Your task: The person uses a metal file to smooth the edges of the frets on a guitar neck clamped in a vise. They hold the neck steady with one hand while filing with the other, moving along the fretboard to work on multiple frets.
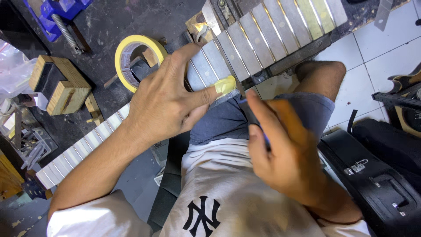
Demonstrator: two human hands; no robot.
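My left hand [164, 103] is spread flat over the neck [245, 48], fingers apart, thumb wrapped in yellow tape and pressing at the near edge, centre of the frame. One neck, running from lower left to upper right, its fretboard masked in pale strips; my palm hides the middle stretch, and I can't count the strips under it. My right hand [285, 151], lower right of centre, is closed around one thin blue-handled tool [252, 115]; the hand is blurred and the tool's tip, just beside the neck's edge, is hard to make out.

One tape roll [131, 55], yellow, stands on edge in the upper left, touching the neck. One blue vise [55, 13] in the top left corner, cut off by the frame. One wooden block [59, 85] with a dark slot at the left. A clear tray [26, 147] at the far left holds small metal pieces, too dim to sort. One black case [377, 180] at the lower right, closed, two latches showing, its far end cut off. White floor tiles [381, 52] at the right.
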